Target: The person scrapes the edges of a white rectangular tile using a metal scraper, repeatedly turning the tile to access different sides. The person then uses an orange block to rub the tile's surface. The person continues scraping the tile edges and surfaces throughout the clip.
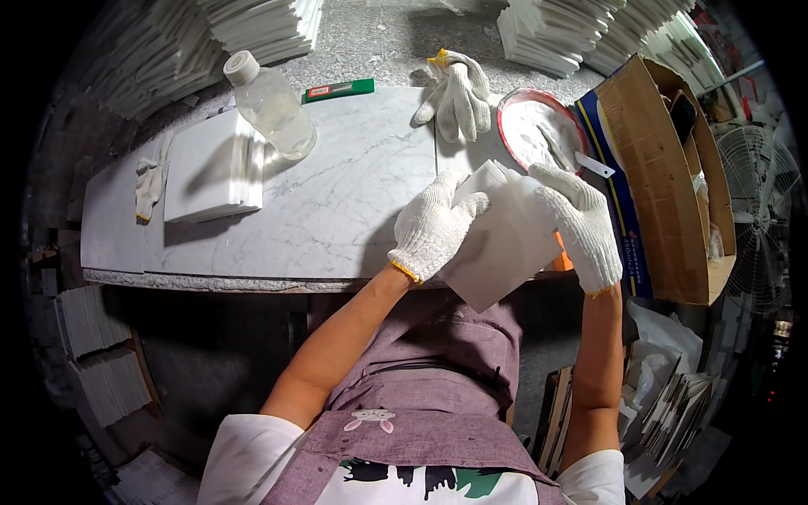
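A thin, pale square sheet is held tilted above the table's front edge, one corner pointing down toward my apron. My left hand, in a white knit glove, pinches its left side with the thumb on top. On the opposite side my right hand, gloved the same way, grips the sheet's upper right part. Whether it is one sheet or several layers I cannot tell. Just beyond my right hand sits a red-rimmed bowl of white paste, with a putty knife lying in it.
On the marble-patterned tabletop are a stack of white tiles, a clear bottle, a green box and spare gloves. A cardboard box stands at right, near a fan. Tile stacks line the back.
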`<state>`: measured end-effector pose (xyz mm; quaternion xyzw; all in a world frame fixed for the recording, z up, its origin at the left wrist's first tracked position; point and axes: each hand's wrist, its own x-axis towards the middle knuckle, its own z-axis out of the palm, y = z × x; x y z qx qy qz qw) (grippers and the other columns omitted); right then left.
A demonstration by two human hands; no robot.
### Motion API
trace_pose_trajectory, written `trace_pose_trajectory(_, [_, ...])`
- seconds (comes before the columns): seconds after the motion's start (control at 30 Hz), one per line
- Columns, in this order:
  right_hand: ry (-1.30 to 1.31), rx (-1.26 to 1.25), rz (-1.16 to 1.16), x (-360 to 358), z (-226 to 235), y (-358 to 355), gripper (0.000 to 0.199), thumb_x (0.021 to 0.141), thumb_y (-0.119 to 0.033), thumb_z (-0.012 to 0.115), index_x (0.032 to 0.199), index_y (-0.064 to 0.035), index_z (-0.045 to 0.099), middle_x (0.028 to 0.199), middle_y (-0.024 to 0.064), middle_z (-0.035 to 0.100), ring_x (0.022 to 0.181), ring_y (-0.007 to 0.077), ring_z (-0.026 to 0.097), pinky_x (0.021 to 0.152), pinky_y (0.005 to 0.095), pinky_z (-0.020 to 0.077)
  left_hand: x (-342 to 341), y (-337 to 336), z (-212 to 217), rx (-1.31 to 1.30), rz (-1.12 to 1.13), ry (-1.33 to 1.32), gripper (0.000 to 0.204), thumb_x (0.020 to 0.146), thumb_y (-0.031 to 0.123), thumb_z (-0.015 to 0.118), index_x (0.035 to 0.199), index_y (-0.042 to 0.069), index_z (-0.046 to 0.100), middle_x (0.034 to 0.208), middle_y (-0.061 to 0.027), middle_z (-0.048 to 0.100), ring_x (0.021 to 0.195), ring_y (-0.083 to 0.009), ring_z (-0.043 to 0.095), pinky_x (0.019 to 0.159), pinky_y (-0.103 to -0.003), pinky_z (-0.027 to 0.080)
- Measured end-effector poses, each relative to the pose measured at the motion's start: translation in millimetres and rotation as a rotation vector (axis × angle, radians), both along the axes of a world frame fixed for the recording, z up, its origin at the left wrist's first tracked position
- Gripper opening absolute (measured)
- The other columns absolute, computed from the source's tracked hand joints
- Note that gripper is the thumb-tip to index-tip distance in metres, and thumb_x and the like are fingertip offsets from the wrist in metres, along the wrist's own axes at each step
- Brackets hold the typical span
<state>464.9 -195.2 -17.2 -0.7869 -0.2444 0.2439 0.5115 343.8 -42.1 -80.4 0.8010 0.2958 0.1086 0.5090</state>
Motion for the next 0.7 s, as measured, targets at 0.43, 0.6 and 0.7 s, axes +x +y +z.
trace_pose_trajectory(0.43, [0.034, 0.009, -0.015, 0.3, -1.2, 1.9, 0.037, 0.083, -0.017, 0.065, 0.115, 0.0023, 0.064, 0.103, 0.0099, 0.067, 0.089, 0.0113, 0.060, 0.077, 0.0250, 0.0486, 0.9, 0.1, -3.2, -0.017, 0.014, 0.034, 0.040, 0.082, 0.036, 0.070, 0.108, 0.006, 0.061, 0.096, -0.0160, 0.067, 0.090, -0.0293, 0.065, 0.078, -0.038, 0.049])
trace_pose_trajectory(0.6, [0.000, 0.020, -0.010, 0.8, -0.5, 0.7, 0.038, 0.082, -0.017, 0.065, 0.114, 0.0030, 0.064, 0.102, 0.0097, 0.067, 0.088, 0.0110, 0.060, 0.077, 0.0251, 0.0486, 1.5, -0.3, -0.6, -0.012, 0.008, 0.034, 0.041, 0.082, 0.037, 0.070, 0.109, 0.006, 0.061, 0.097, -0.0164, 0.067, 0.091, -0.0298, 0.064, 0.078, -0.038, 0.049])
trace_pose_trajectory(0.7, [0.004, 0.016, -0.013, 0.6, -0.4, 0.3, 0.038, 0.082, -0.017, 0.065, 0.113, 0.0033, 0.065, 0.102, 0.0098, 0.067, 0.088, 0.0111, 0.060, 0.078, 0.0252, 0.0486, 1.5, -0.1, -3.9, -0.003, 0.005, 0.010, 0.041, 0.082, 0.037, 0.070, 0.109, 0.006, 0.061, 0.097, -0.0164, 0.067, 0.091, -0.0301, 0.064, 0.078, -0.038, 0.049])
